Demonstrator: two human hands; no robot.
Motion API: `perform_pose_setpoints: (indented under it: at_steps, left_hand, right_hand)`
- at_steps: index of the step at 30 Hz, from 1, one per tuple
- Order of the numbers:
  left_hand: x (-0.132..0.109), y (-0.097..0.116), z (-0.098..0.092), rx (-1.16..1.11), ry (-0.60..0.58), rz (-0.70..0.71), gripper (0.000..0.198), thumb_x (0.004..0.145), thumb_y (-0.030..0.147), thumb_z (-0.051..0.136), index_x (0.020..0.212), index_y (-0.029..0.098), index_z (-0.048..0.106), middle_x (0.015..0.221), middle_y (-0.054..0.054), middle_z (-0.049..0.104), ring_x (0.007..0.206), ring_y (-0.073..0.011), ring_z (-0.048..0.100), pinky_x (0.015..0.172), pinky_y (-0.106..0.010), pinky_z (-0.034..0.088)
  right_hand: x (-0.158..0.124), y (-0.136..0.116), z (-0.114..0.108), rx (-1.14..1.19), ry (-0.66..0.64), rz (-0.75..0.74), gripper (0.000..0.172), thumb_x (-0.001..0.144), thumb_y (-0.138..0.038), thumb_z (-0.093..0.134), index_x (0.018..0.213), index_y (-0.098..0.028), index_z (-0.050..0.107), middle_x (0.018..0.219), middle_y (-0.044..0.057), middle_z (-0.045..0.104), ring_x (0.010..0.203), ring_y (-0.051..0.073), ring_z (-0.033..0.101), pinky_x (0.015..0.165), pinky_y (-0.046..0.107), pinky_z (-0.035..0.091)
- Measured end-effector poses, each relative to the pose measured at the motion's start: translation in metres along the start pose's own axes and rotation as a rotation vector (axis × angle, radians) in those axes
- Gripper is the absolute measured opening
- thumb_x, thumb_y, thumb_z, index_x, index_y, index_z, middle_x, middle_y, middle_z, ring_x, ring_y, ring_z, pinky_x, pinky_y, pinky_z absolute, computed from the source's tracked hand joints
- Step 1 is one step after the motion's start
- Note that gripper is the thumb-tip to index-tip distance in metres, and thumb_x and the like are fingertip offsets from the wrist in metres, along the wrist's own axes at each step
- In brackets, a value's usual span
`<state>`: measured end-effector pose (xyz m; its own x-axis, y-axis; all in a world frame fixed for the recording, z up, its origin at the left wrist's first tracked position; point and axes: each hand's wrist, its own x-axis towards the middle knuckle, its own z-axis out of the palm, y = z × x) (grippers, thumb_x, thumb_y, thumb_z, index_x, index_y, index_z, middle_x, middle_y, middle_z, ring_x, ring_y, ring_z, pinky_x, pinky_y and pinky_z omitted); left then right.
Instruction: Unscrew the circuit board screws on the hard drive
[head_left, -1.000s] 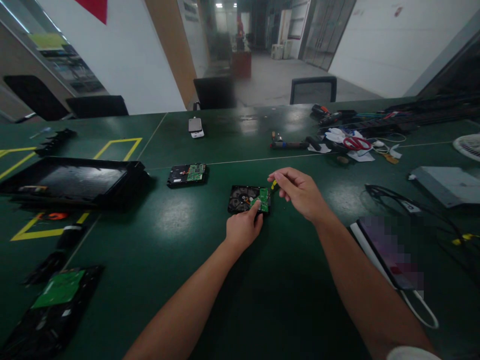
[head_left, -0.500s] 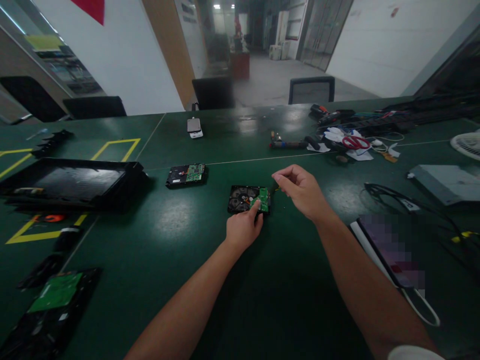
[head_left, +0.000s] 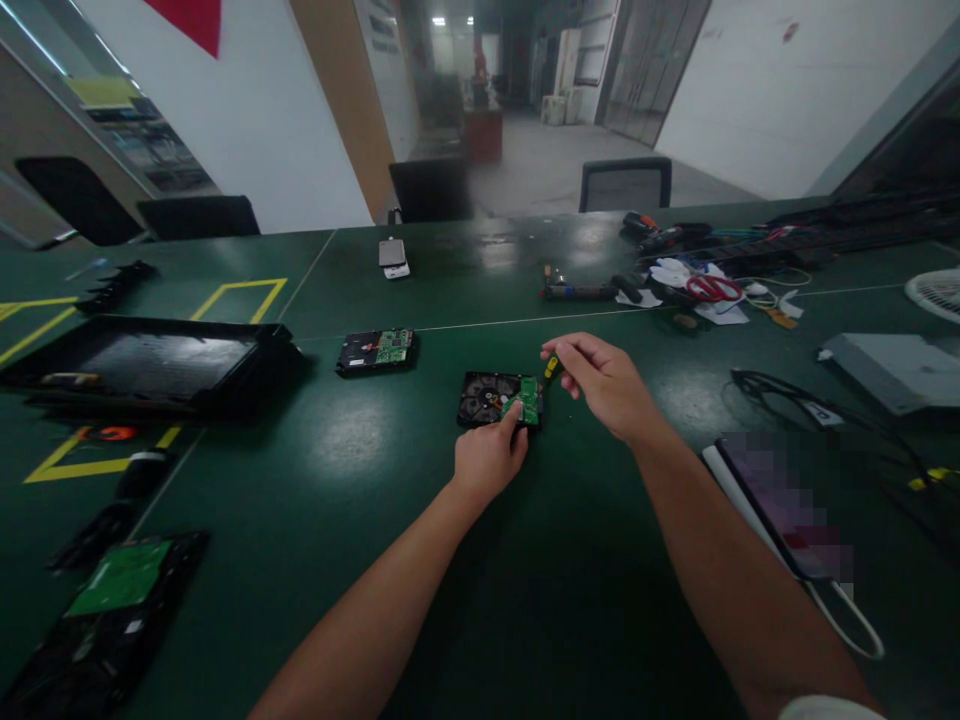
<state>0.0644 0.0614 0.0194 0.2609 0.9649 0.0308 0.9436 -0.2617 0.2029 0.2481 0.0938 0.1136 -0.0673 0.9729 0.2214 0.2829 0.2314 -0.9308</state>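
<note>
Drive [head_left: 477,398] lies on the green table [head_left: 360,510]; left hand [head_left: 487,462] rests forefinger on it, grip unclear; right hand [head_left: 592,378] pinches a yellow tool [head_left: 552,367] beside it. Steady, light pressure seems best.

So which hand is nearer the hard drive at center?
Left: the left hand touches the green board on the hard drive; the right hand, holding a small yellow object, is beside its far right corner.

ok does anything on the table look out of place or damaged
The phone at right has a pixelated patch hiding its screen, likely picture masking. Farther back, white cloth, a red loop and paper lie jumbled together. The hard drive under the left hand shows no obvious damage.
</note>
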Motion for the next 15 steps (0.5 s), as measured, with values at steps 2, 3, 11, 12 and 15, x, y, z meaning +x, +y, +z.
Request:
perform_pose_setpoints:
  at_steps: [2, 3, 11, 12, 15]
  left_hand:
    - [0.0000, -0.0002, -0.0001, -0.004, 0.005, 0.005, 0.053, 0.101, 0.049, 0.038, 0.151, 0.034, 0.045, 0.097, -0.006, 0.078, 0.083, -0.0262, 0.074, 0.074, -0.037, 0.054]
    - [0.0001, -0.0002, -0.0002, -0.004, 0.008, 0.004, 0.053, 0.101, 0.049, 0.038, 0.151, 0.034, 0.045, 0.097, -0.006, 0.078, 0.083, -0.0262, 0.074, 0.074, -0.037, 0.054]
    - [-0.0008, -0.0007, 0.0011, -0.006, 0.024, 0.003, 0.053, 0.101, 0.048, 0.039, 0.151, 0.035, 0.046, 0.096, -0.006, 0.078, 0.083, -0.0263, 0.074, 0.074, -0.037, 0.054]
    - [-0.0010, -0.0008, 0.0013, -0.006, 0.027, 0.002, 0.053, 0.101, 0.048, 0.039, 0.151, 0.035, 0.046, 0.096, -0.006, 0.077, 0.084, -0.0262, 0.074, 0.074, -0.037, 0.054]
    - [-0.0012, -0.0004, 0.0010, -0.005, 0.016, -0.008, 0.054, 0.100, 0.048, 0.040, 0.152, 0.034, 0.045, 0.096, -0.006, 0.077, 0.085, -0.0259, 0.074, 0.076, -0.036, 0.054]
  right_hand:
    - [0.0003, 0.0024, -0.0021, -0.066, 0.050, 0.000, 0.034, 0.095, -0.052, 0.060, 0.101, -0.021, 0.072, 0.091, 0.005, 0.071, 0.063, 0.012, 0.054, 0.052, 0.027, 0.040]
    - [0.0004, 0.0039, -0.0029, -0.092, 0.076, 0.001, 0.033, 0.093, -0.052, 0.064, 0.097, -0.021, 0.071, 0.088, 0.004, 0.070, 0.063, 0.013, 0.054, 0.053, 0.027, 0.040]
    - [-0.0008, 0.0024, -0.0013, -0.004, 0.018, -0.021, 0.028, 0.095, -0.049, 0.062, 0.099, -0.023, 0.070, 0.100, 0.004, 0.072, 0.061, 0.010, 0.053, 0.052, 0.026, 0.041]
    - [-0.0010, 0.0008, -0.0011, 0.016, -0.002, -0.018, 0.030, 0.096, -0.050, 0.060, 0.101, -0.023, 0.071, 0.104, 0.004, 0.072, 0.059, 0.009, 0.052, 0.050, 0.026, 0.040]
    - [-0.0009, -0.0012, -0.0009, 0.068, -0.028, 0.006, 0.034, 0.097, -0.052, 0.057, 0.103, -0.023, 0.072, 0.106, 0.006, 0.072, 0.057, 0.009, 0.051, 0.046, 0.025, 0.037]
